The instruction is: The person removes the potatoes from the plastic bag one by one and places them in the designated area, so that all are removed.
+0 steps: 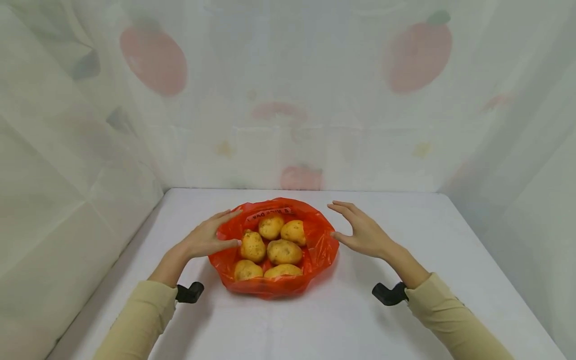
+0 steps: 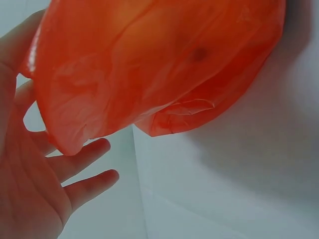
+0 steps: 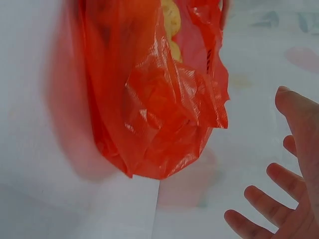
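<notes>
An opened red plastic bag (image 1: 276, 287) sits on the table, its mouth spread wide. Inside lie several yellow-brown potatoes (image 1: 284, 252). At the bag's left rim is my left hand (image 1: 209, 240), thumb and fingers spread apart and overlapping the plastic. The left wrist view shows the red film (image 2: 124, 69) in front of part of that hand's fingers. My right hand (image 1: 362, 232) hovers just off the right rim, fingers extended and holding nothing. A gap separates the right hand (image 3: 299, 194) from the crumpled bag edge (image 3: 174, 104) in the right wrist view.
The white table (image 1: 270, 330) runs back to a pale curtain (image 1: 288, 60) printed with faded red fruit. More of this pale sheeting hangs at the left and right sides. A black wrist mount (image 1: 191, 293) is on the left wrist, another (image 1: 389, 294) on the right.
</notes>
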A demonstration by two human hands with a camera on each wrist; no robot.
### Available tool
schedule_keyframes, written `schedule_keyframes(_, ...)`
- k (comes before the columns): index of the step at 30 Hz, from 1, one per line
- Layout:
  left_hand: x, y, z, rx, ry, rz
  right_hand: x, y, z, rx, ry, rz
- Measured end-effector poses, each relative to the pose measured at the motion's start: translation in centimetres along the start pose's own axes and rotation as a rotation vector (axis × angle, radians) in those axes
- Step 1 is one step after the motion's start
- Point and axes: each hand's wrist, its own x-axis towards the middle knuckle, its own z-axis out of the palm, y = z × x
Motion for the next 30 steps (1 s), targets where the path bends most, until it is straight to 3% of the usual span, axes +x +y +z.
schedule_keyframes(8,0.0,-0.3,0.3,-0.026,-0.003,-0.015,0.7,-1.1,0.9,0.053,0.013,-0.010)
schedule_keyframes(19,-0.2,-1.1,0.6,-0.084,-0.011,-0.039,1.4,-2.4,2.6,0.157,0.068,-0.097)
schedule_keyframes(30,-0.2,-1.2,0.9,-0.137,-0.010,-0.065,2.4,-4.1,4.5,0.336,0.030,-0.131)
